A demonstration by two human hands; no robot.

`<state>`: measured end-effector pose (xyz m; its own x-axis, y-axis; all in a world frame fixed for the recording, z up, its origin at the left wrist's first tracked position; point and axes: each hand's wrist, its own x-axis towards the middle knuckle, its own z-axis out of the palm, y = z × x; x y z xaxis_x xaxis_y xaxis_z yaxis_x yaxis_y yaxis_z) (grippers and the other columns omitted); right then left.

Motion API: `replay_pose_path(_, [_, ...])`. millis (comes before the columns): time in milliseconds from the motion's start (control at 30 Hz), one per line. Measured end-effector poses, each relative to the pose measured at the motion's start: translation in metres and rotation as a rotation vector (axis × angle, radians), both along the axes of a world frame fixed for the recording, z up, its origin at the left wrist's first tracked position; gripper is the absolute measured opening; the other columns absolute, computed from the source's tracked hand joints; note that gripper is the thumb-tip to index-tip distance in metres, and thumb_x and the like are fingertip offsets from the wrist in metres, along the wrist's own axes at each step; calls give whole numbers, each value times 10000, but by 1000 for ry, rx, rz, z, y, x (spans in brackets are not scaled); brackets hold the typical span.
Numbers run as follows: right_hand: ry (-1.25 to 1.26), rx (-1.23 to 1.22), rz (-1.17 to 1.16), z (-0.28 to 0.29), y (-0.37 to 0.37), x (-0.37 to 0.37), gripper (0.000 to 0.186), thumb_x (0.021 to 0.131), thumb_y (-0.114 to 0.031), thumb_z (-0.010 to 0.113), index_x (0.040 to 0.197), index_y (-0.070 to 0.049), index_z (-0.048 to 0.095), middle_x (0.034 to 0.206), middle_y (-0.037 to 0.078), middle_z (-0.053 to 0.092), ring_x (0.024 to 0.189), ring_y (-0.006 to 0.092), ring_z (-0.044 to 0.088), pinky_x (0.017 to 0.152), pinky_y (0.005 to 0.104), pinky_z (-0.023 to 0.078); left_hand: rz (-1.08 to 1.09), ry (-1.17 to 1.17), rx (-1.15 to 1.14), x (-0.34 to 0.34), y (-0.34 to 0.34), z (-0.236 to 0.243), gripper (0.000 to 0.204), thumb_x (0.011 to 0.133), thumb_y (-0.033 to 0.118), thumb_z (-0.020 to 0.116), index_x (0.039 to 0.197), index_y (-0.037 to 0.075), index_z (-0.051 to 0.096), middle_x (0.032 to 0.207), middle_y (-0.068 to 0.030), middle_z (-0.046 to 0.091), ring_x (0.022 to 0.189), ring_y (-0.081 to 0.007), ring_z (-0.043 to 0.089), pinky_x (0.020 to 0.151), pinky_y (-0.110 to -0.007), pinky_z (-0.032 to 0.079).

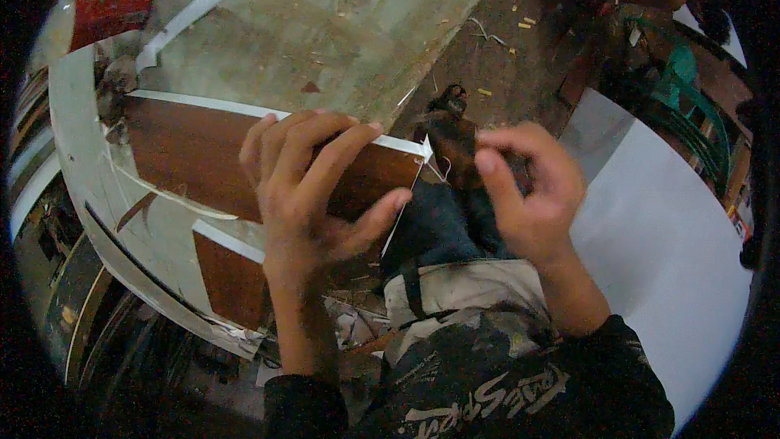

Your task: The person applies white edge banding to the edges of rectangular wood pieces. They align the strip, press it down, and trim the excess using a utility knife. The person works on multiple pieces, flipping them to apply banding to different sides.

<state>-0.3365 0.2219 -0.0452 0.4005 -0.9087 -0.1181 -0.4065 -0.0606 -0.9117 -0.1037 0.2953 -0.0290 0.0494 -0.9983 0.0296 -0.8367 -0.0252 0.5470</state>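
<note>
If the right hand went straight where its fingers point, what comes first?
Likely the end of the white edge strip at the corner of the brown board; whether the right hand is level with it is unclear.

Two white-edged brown boards [191, 146], one worktable [268, 41], one bent white strip [183, 23], one red object [112, 15].

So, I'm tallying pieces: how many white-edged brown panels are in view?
2: a long panel under the left hand, a smaller panel at lower left. Others may be hidden.
</note>
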Motion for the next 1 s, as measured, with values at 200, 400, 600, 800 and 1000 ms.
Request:
replay_pose_path(200, [35, -503, 242, -1, 12, 0, 295, 792, -30, 760, 1086, -50, 786, 812, 31, 628, 713, 223, 605, 618, 343, 505, -25, 96, -129, 3, -12, -13, 735, 688, 583, 849, 1202, 77, 709, 1024, -62, 714, 941, -274, 646, 927, -440, 413])
replay_pose_path(400, [131, -552, 473, 15, 1, -9, 412, 693, -25, 735, 1100, -48, 797, 874, 42, 610, 763, 194, 567, 597, 315, 465, 33, 187, -129, -12, -16, -11, 299, 735, 401, 817, 918, 169, 779, 887, 24, 731, 854, -203, 680, 852, -399, 456])
replay_pose_path(600, [152, -523, 451, 24, 0, 2, 328, 686, -87, 838, 1008, -126, 792, 900, -14, 588, 763, 151, 529, 616, 315, 432, -96, 172, -116, 7, -9, -6, 195, 776, 324, 790, 886, 163, 774, 922, -1, 768, 839, -218, 690, 804, -408, 465])
replay_pose_path(800, [231, -456, 372, 35, -6, 5, 343, 698, -172, 851, 1028, -237, 785, 905, -71, 597, 802, 134, 512, 624, 299, 422, -150, 132, -120, 9, -27, 1, 198, 759, 311, 832, 914, 196, 786, 855, 28, 745, 801, -180, 648, 865, -418, 463])
replay_pose_path(1000, [242, -594, 352, 24, 14, -5, 285, 724, -233, 835, 998, -286, 776, 908, -116, 616, 874, 140, 506, 645, 295, 420, -473, 140, -273, 41, -22, -15, 229, 844, 261, 821, 1052, 165, 816, 988, -2, 789, 936, -189, 691, 862, -357, 464])
